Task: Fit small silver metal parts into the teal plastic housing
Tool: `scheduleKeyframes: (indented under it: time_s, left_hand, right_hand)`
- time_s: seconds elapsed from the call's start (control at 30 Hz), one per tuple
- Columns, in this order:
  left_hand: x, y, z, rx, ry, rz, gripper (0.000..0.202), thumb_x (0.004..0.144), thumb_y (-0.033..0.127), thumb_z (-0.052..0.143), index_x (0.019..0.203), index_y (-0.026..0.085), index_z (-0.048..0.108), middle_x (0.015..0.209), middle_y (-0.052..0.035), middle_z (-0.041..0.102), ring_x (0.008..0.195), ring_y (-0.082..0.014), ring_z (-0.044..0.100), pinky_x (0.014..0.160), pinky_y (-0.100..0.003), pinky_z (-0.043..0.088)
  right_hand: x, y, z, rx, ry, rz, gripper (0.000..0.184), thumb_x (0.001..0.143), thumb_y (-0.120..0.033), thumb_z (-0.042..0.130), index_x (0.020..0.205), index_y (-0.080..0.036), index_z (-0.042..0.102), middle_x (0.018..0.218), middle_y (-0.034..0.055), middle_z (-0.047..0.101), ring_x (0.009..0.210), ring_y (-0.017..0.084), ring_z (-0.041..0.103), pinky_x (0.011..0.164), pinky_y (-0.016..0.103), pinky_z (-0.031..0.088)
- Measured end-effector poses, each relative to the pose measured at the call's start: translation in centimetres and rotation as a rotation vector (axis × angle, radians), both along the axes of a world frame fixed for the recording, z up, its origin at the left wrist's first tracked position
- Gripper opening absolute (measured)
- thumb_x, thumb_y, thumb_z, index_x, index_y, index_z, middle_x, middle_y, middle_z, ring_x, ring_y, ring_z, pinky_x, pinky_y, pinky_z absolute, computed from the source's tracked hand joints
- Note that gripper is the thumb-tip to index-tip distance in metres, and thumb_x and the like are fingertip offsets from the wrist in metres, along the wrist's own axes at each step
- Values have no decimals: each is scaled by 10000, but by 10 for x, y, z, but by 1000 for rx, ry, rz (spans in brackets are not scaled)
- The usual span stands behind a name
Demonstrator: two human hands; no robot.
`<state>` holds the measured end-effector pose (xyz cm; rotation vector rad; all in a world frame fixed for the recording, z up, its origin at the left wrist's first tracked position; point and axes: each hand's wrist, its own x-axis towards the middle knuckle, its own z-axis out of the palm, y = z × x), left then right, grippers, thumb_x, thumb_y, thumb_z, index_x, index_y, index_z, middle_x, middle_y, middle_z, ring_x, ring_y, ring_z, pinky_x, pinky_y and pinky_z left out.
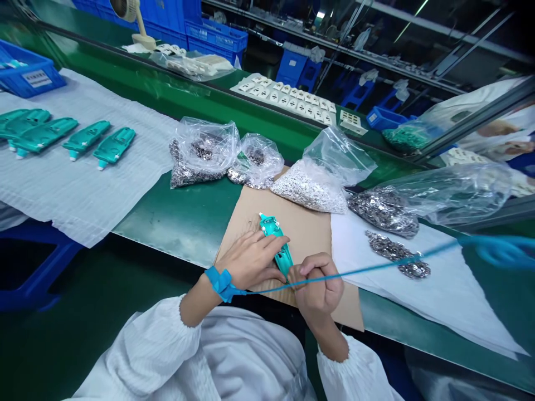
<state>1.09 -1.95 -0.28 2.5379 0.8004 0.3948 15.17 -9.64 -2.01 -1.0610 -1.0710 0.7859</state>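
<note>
While the left hand (253, 259) grips the teal plastic housing (276, 245) on brown cardboard (309, 231), the right hand (318, 284), fingers curled shut, seemingly fits a part; alignment matters.

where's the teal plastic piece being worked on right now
In the head view it sits low centre: the teal plastic piece lies on the brown cardboard sheet, held between the left hand and right hand.
</note>
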Motion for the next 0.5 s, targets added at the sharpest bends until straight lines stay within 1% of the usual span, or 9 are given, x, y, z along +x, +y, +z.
scheduleKeyframes:
  time_s: [0.07, 0.13, 0.2, 0.23, 0.3, 0.33, 0.37, 0.43, 0.5]
  left_hand:
    - [-2, -1, 0, 1, -26, -18, 619, 861, 469, 700, 1348, 162, 471, 1257, -130, 645, 1161, -331, 597, 959, -484, 501]
    - [-5, -5, -3, 17, -93, -20, 633, 861, 443, 705, 1381, 183, 455, 1287, -135, 635, 1190, -327, 594, 992, -495, 495]
    - [-9, -6, -16, 27, -181, 1, 612, 879, 461, 669, 1402, 226, 455, 1286, -128, 642, 1189, -318, 607, 984, -479, 515]
    - [-10, -3, -26, 23, -226, 30, 602, 888, 488, 637, 1413, 256, 456, 1320, -125, 626, 1187, -314, 613, 972, -468, 529]
    - [-8, 8, -48, 33, -327, 119, 628, 862, 585, 609, 1404, 293, 485, 1301, -112, 645, 1171, -331, 629, 963, -471, 541]
    - [-6, 15, -57, 45, -385, 161, 643, 825, 636, 618, 1360, 291, 533, 1210, -110, 693, 1086, -340, 671, 916, -468, 567]
    - [-3, 21, -64, 30, -394, 146, 641, 810, 648, 626, 1340, 295, 552, 1168, -104, 712, 1037, -338, 692, 877, -450, 586]
    - [-1, 28, -68, 0, -396, 106, 600, 817, 610, 638, 1333, 314, 560, 1146, -97, 723, 1012, -339, 701, 847, -436, 599]
    - [1, 28, -61, 1, -384, 60, 596, 791, 568, 678, 1330, 338, 569, 1107, -91, 739, 990, -351, 706, 842, -452, 608]
  right_hand:
    - [-1, 0, 1, 10, -61, -5, 195, 919, -231, 462, 725, -217, 485, 521, -85, 369, 387, 77, 316, 409, 192, 318]
    - [-1, 0, 14, 49, -145, -41, 216, 928, -255, 461, 727, -207, 525, 562, -55, 454, 423, 87, 392, 432, 201, 350]
    - [3, 1, 34, 55, -293, -77, 167, 920, -275, 505, 813, -198, 608, 596, -40, 516, 457, 99, 455, 463, 209, 386]
    - [6, 1, 46, 8, -409, -87, 137, 904, -289, 548, 906, -196, 648, 618, -35, 546, 484, 109, 493, 493, 218, 415]
    - [13, 1, 65, -219, -695, -102, 274, 851, -359, 647, 1067, -193, 674, 745, 9, 639, 633, 163, 614, 625, 274, 501]
    - [16, 1, 71, -369, -824, -100, 360, 813, -404, 693, 1095, -181, 682, 840, 50, 674, 752, 213, 660, 710, 323, 527]
    - [18, 1, 75, -514, -920, -95, 422, 769, -442, 731, 1085, -165, 697, 943, 97, 689, 878, 273, 676, 789, 379, 534]
    - [17, 4, 75, -695, -1012, -82, 499, 704, -484, 769, 1060, -137, 720, 1084, 168, 675, 1026, 370, 652, 864, 465, 527]
    - [13, 11, 69, -791, -1068, -65, 537, 694, -460, 766, 1105, -119, 713, 1103, 192, 670, 1028, 405, 650, 856, 503, 532]
